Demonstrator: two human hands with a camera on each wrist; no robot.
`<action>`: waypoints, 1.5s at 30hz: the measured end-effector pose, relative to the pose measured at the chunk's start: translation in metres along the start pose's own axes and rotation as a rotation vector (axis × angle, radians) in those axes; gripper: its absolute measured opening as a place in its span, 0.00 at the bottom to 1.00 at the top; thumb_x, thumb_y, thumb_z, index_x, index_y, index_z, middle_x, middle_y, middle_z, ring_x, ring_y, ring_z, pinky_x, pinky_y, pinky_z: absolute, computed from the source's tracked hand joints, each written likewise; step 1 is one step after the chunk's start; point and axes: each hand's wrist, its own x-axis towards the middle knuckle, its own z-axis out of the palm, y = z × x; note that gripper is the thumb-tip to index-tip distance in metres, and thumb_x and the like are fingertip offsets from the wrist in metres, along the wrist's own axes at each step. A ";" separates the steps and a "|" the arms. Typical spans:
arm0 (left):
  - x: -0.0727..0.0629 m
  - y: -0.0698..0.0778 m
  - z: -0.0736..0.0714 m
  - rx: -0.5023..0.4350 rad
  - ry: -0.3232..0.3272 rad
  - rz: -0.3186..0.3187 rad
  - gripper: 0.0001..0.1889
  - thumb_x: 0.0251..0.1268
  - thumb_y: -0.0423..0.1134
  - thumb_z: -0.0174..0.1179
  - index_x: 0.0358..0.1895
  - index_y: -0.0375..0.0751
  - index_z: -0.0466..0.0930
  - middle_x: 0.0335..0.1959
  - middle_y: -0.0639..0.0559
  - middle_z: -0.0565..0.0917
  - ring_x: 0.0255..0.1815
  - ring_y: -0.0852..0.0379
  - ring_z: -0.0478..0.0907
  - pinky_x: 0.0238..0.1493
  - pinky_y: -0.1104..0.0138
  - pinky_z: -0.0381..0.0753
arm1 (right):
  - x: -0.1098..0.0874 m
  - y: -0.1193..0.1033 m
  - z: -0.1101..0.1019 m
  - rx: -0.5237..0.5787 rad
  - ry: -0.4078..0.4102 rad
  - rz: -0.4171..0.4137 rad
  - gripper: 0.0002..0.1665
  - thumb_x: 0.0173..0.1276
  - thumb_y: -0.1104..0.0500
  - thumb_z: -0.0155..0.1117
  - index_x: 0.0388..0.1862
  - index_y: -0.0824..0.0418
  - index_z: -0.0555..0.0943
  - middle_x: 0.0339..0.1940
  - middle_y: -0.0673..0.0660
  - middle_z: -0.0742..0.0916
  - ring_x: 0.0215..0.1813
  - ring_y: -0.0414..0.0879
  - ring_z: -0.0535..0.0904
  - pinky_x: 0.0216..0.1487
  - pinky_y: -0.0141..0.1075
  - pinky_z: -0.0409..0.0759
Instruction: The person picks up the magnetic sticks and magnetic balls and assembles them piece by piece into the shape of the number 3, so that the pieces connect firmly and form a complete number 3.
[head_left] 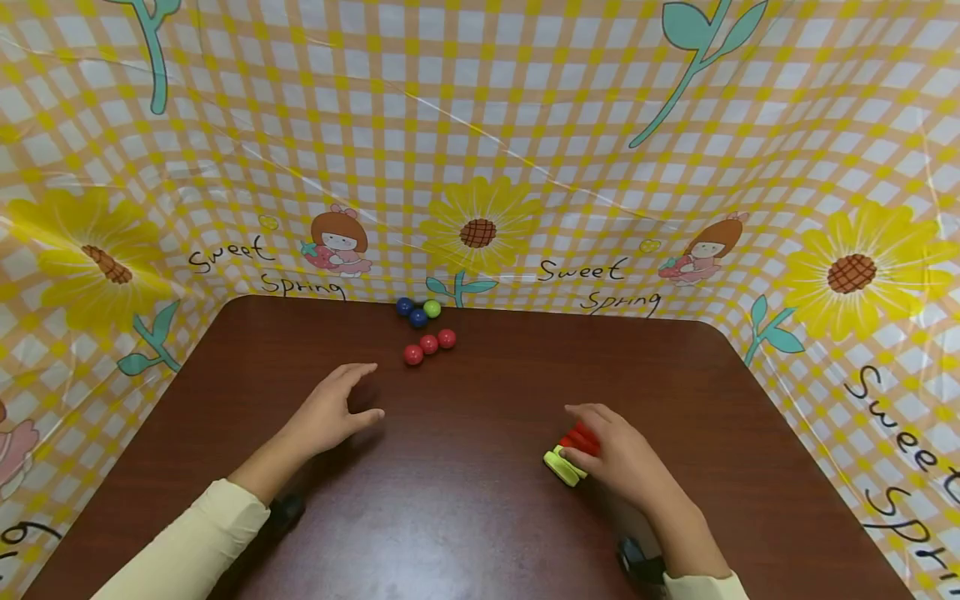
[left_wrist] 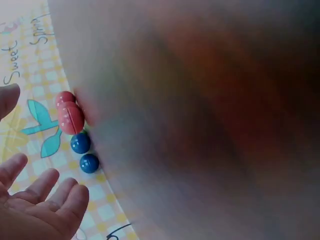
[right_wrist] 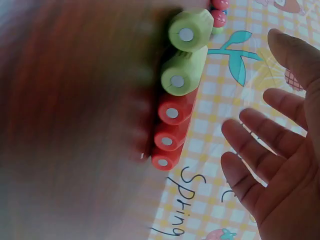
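Observation:
My left hand (head_left: pixel 326 417) is held over the left part of the table, thumb and fingers spread, with nothing in it. My right hand (head_left: pixel 622 458) hovers over a short row of rod-like pieces with round white ends, partly hiding them in the head view. Two pieces are yellow-green (right_wrist: pixel 182 75) and three are red (right_wrist: pixel 175 107); they lie side by side. In the right wrist view the fingers (right_wrist: pixel 255 140) stand apart from the row. Beyond the left hand lie three red balls (head_left: pixel 428 344) in a line, two blue balls (head_left: pixel 417 318) and a green ball (head_left: pixel 432 308).
The dark brown table (head_left: pixel 465 467) meets a yellow checked cloth (head_left: pixel 480 108) that rises behind it and along both sides. The blue and green balls sit close to its back edge. A dark device (head_left: pixel 637 562) shows below the right wrist.

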 end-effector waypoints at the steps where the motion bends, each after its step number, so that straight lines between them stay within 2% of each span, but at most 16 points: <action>1: 0.003 -0.001 0.000 -0.016 0.004 -0.003 0.38 0.61 0.43 0.71 0.72 0.35 0.65 0.68 0.37 0.68 0.67 0.37 0.67 0.62 0.44 0.69 | -0.001 0.000 0.000 0.006 -0.008 0.006 0.34 0.61 0.52 0.75 0.64 0.61 0.76 0.58 0.58 0.81 0.57 0.57 0.79 0.54 0.54 0.77; 6: 0.018 -0.008 0.001 -0.073 0.001 -0.018 0.35 0.62 0.41 0.70 0.70 0.35 0.67 0.65 0.37 0.71 0.63 0.38 0.71 0.58 0.47 0.74 | -0.005 -0.003 0.004 0.017 -0.043 -0.026 0.29 0.59 0.54 0.77 0.59 0.62 0.80 0.50 0.54 0.84 0.47 0.49 0.81 0.46 0.47 0.80; 10: 0.031 -0.014 0.001 -0.097 -0.013 -0.030 0.34 0.63 0.40 0.69 0.69 0.33 0.67 0.63 0.35 0.72 0.62 0.39 0.72 0.58 0.49 0.75 | -0.006 -0.005 0.008 0.004 -0.055 -0.081 0.26 0.58 0.56 0.77 0.54 0.61 0.82 0.48 0.53 0.85 0.46 0.48 0.81 0.46 0.46 0.80; 13: 0.039 -0.017 0.001 -0.096 -0.012 -0.042 0.34 0.63 0.39 0.69 0.69 0.32 0.67 0.61 0.34 0.73 0.61 0.38 0.72 0.58 0.49 0.75 | -0.008 -0.006 0.010 0.006 -0.065 -0.089 0.23 0.57 0.57 0.78 0.51 0.59 0.82 0.45 0.51 0.84 0.44 0.47 0.81 0.44 0.44 0.79; 18: 0.052 -0.014 0.004 -0.101 -0.017 -0.069 0.34 0.63 0.40 0.69 0.69 0.33 0.67 0.62 0.34 0.73 0.61 0.37 0.73 0.59 0.49 0.74 | -0.010 -0.007 0.012 -0.017 -0.090 -0.097 0.20 0.56 0.56 0.78 0.46 0.55 0.82 0.38 0.45 0.81 0.36 0.39 0.75 0.37 0.36 0.75; 22: 0.061 -0.008 0.012 -0.109 -0.022 -0.094 0.33 0.63 0.40 0.69 0.69 0.33 0.68 0.62 0.35 0.72 0.62 0.39 0.73 0.60 0.49 0.72 | -0.012 -0.009 0.012 -0.071 -0.097 -0.121 0.18 0.56 0.55 0.78 0.43 0.55 0.82 0.37 0.44 0.80 0.35 0.37 0.73 0.36 0.36 0.75; 28: 0.070 -0.001 0.022 -0.109 -0.014 -0.119 0.32 0.63 0.41 0.69 0.68 0.35 0.69 0.61 0.39 0.73 0.60 0.41 0.73 0.60 0.50 0.72 | -0.012 -0.010 0.011 -0.083 -0.119 -0.147 0.16 0.56 0.56 0.78 0.40 0.55 0.81 0.33 0.42 0.78 0.34 0.37 0.70 0.35 0.36 0.73; 37: 0.079 -0.001 0.029 -0.065 -0.013 -0.079 0.30 0.61 0.40 0.70 0.66 0.37 0.73 0.60 0.39 0.74 0.58 0.42 0.74 0.58 0.52 0.74 | -0.013 -0.012 0.015 -0.078 -0.135 -0.181 0.15 0.55 0.58 0.78 0.39 0.53 0.81 0.34 0.40 0.77 0.35 0.35 0.68 0.36 0.34 0.72; 45: 0.086 0.001 0.032 -0.105 -0.002 -0.133 0.29 0.62 0.40 0.69 0.65 0.36 0.73 0.58 0.39 0.74 0.59 0.41 0.73 0.59 0.51 0.73 | -0.014 -0.014 0.017 -0.035 -0.163 -0.196 0.14 0.55 0.61 0.77 0.33 0.48 0.78 0.34 0.38 0.76 0.35 0.33 0.71 0.37 0.34 0.76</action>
